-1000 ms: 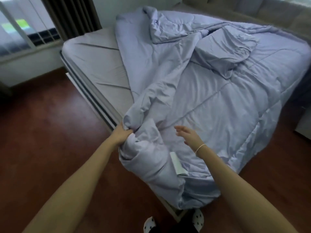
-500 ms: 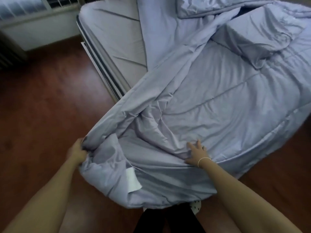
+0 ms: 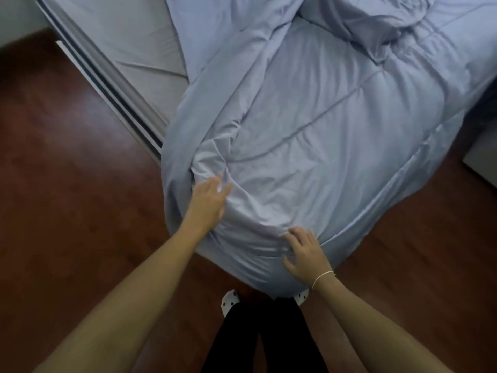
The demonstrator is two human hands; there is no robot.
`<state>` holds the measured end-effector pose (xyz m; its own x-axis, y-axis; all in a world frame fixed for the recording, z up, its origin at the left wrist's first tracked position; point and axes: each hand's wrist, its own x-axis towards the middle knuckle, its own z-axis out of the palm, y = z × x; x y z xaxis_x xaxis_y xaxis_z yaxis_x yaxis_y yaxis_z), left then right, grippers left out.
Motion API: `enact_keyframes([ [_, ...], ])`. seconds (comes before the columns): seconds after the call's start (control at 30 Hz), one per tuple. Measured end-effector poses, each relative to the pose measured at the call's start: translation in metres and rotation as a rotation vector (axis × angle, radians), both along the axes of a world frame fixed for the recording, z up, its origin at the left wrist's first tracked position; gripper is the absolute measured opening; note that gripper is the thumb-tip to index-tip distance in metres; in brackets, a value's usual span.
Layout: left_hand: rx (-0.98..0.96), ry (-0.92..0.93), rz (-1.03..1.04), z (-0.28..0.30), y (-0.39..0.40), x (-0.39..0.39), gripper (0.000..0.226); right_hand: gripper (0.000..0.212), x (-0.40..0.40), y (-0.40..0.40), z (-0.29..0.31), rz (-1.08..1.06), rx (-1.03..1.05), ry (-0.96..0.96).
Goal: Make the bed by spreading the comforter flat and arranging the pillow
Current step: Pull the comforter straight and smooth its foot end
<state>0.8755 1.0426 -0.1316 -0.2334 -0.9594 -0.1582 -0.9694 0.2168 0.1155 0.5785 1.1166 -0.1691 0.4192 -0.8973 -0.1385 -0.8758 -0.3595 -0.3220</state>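
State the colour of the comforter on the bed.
The comforter is a pale lavender blue, plain, with stitched quilting lines. The head view shows it.

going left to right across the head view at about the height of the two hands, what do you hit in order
wooden floor → left hand resting on the comforter's corner → comforter → right hand on its near edge → bracelet on that wrist → wooden floor again at the far right.

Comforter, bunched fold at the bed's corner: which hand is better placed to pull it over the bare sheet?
Probably the left hand: it rests on the comforter right at the fold, nearest the bare sheet. The right hand lies at the near edge, farther away.
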Motion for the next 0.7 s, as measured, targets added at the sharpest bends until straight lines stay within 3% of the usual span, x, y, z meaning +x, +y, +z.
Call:
enact_keyframes([
  [0.1, 0.102, -0.142, -0.23, -0.012, -0.012, -0.033, 0.069, 0.062, -0.001, 0.006, -0.012, 0.035, 0.002, 0.123],
  [0.27, 0.178, -0.319, -0.416, -0.039, -0.016, -0.029, 0.081, 0.038, -0.014, -0.018, -0.022, -0.1, -0.143, 0.084],
  [0.4, 0.01, -0.24, -0.464, -0.064, 0.013, -0.018, 0.055, 0.018, -0.02, -0.016, -0.019, -0.165, -0.192, 0.05],
  [0.47, 0.03, -0.204, -0.443, -0.068, 0.032, -0.02, 0.067, 0.02, -0.024, -0.005, -0.022, -0.131, -0.12, 0.097],
  [0.6, 0.249, -0.21, -0.42, -0.056, 0.05, -0.022, 0.093, 0.021, -0.024, 0.011, -0.021, -0.126, 0.11, 0.174],
  [0.7, 0.424, -0.122, -0.314, -0.027, 0.045, -0.025, 0.075, 0.03, -0.009, -0.007, 0.004, -0.146, 0.34, 0.288],
])
